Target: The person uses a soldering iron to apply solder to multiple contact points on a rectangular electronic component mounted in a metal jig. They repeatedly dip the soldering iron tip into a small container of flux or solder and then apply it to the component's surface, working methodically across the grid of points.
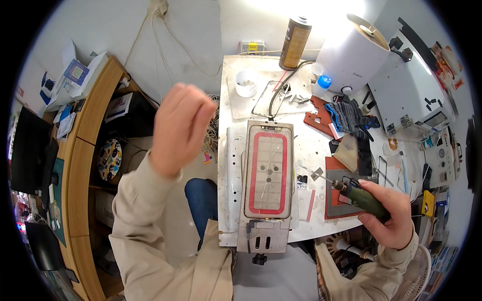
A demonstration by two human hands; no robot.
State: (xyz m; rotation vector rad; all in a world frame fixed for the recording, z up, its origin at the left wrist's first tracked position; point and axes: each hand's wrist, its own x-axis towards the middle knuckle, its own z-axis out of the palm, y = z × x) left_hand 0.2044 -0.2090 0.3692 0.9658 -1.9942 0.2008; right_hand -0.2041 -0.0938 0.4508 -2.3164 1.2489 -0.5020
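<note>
My left hand (182, 128) is raised in the air to the left of the bench, its fingers drawn together and slightly blurred. Whatever they may pinch is hidden. In my right hand (389, 213), on the bench's right side, is a green handheld rotary tool (362, 198) with a metal collar. Its thin shaft points left toward a metal fixture (263, 236). On that fixture lies a red-bordered pad (285, 173) with a clear, phone-sized panel (267, 150) over it. Neither hand touches the fixture.
A white tub (246, 84), a spray can (294, 42), a blue-capped bottle (321, 86) and a white cylindrical appliance (349, 55) stand at the back. Patterned gloves (346, 118) and brown-red mats (346, 213) lie right. A wooden shelf unit (85, 165) stands left.
</note>
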